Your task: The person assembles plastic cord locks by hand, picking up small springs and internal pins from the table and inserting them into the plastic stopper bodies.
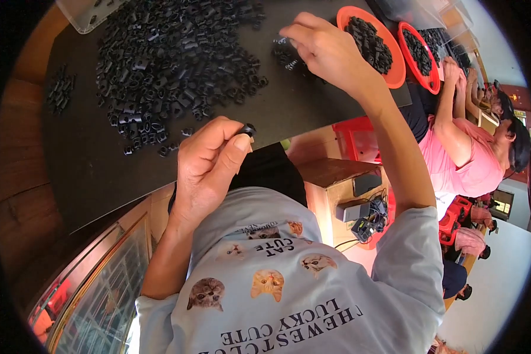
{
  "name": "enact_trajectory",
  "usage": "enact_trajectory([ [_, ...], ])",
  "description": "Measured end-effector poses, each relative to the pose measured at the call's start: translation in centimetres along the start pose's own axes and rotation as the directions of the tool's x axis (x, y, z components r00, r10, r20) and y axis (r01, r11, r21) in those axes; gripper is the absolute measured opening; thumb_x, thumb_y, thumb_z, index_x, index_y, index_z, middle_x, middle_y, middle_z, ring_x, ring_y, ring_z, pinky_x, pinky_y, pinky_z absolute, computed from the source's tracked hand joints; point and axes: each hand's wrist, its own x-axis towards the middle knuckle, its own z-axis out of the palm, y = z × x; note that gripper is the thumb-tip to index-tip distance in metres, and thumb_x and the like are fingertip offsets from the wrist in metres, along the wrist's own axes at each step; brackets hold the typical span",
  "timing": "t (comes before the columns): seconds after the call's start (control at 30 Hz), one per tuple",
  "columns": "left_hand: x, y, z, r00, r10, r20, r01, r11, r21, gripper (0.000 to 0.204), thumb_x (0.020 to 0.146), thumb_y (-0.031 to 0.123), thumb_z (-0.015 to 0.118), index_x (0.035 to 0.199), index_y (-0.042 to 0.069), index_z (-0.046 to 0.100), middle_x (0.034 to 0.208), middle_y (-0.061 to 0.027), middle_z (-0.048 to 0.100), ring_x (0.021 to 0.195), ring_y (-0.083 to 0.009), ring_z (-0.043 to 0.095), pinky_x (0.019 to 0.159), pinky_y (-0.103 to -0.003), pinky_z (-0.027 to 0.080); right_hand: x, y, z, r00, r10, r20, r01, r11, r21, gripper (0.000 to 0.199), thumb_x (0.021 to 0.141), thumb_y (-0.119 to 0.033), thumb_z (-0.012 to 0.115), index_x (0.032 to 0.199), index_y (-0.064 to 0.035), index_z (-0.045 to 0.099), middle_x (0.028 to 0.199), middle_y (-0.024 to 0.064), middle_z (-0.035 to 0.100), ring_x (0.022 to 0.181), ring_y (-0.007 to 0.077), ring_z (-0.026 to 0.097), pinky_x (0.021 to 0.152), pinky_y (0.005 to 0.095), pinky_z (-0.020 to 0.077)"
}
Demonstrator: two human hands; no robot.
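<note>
My left hand [203,162] is closed in front of me near the table's edge. Between its thumb and forefinger it pinches a small black plastic part [249,128]. Over the table's right side, my right hand [327,50] is bent with its fingers drawn together. Whatever is at those fingertips is too small to make out. Just under them lies a small heap of dark, shiny little parts [286,56]. A large pile of black plastic parts [171,65] spreads across the middle of the dark table [76,159].
A smaller cluster of black parts [61,89] lies at the far left. An orange bowl [398,65] and a red basket [432,82], both with black pieces, stand to the right. Beyond them sits a person in pink [463,147]. A cardboard box [318,197] stands below the table.
</note>
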Motion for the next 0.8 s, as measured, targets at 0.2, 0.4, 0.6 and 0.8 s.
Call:
enact_trajectory([
  [0.2, -0.06, -0.11, -0.04, 1.0, -0.01, -0.017, 0.01, 1.0, -0.006, 0.015, 0.094, 0.011, 0.06, 0.086, -0.002, 0.059, 0.072, -0.0002, 0.054, 0.06, -0.0054, 0.045, 0.055, -0.021, 0.037, 1.11, 0.21, 0.77, 0.99, -0.024, 0.139, 0.025, 1.0, -0.005, 0.016, 0.083, -0.004, 0.057, 0.099, -0.0053, 0.061, 0.09, 0.0093, 0.054, 0.087, 0.0296, 0.058, 0.068, 0.0398, 0.0483],
  [0.4, -0.02, -0.38, -0.2, 1.0, 0.016, -0.012, -0.016, 1.0, -0.002, 0.014, 0.093, 0.01, 0.06, 0.086, -0.002, 0.059, 0.071, -0.0004, 0.054, 0.062, -0.0064, 0.045, 0.056, -0.022, 0.038, 0.95, 0.05, 0.16, 0.996, -0.017, 0.086, 0.015, 1.0, 0.023, 0.01, 0.08, -0.007, 0.057, 0.088, -0.004, 0.053, 0.089, 0.0119, 0.055, 0.082, 0.0343, 0.061, 0.064, 0.0461, 0.0516],
  [0.6, 0.04, -0.52, -0.21, 1.0, 0.013, -0.011, -0.013, 1.0, -0.027, 0.012, 0.091, 0.008, 0.061, 0.085, -0.002, 0.058, 0.071, -0.0017, 0.053, 0.063, -0.0082, 0.046, 0.057, -0.023, 0.038, 0.61, 0.37, 0.16, 0.997, -0.003, 0.075, 0.0, 0.999, 0.038, 0.011, 0.081, -0.007, 0.057, 0.09, -0.005, 0.052, 0.089, 0.0125, 0.055, 0.074, 0.0363, 0.061, 0.063, 0.0453, 0.0519],
  [0.8, 0.15, -0.28, -0.16, 1.0, 0.019, -0.005, -0.019, 0.999, 0.031, 0.012, 0.091, 0.008, 0.061, 0.084, -0.002, 0.058, 0.07, -0.002, 0.052, 0.062, -0.0087, 0.045, 0.056, -0.024, 0.037, 0.51, 0.38, 0.08, 0.998, -0.052, 0.019, 0.051, 0.998, 0.041, 0.012, 0.082, -0.006, 0.059, 0.093, -0.0041, 0.055, 0.088, 0.013, 0.055, 0.076, 0.036, 0.061, 0.064, 0.0444, 0.0528],
])
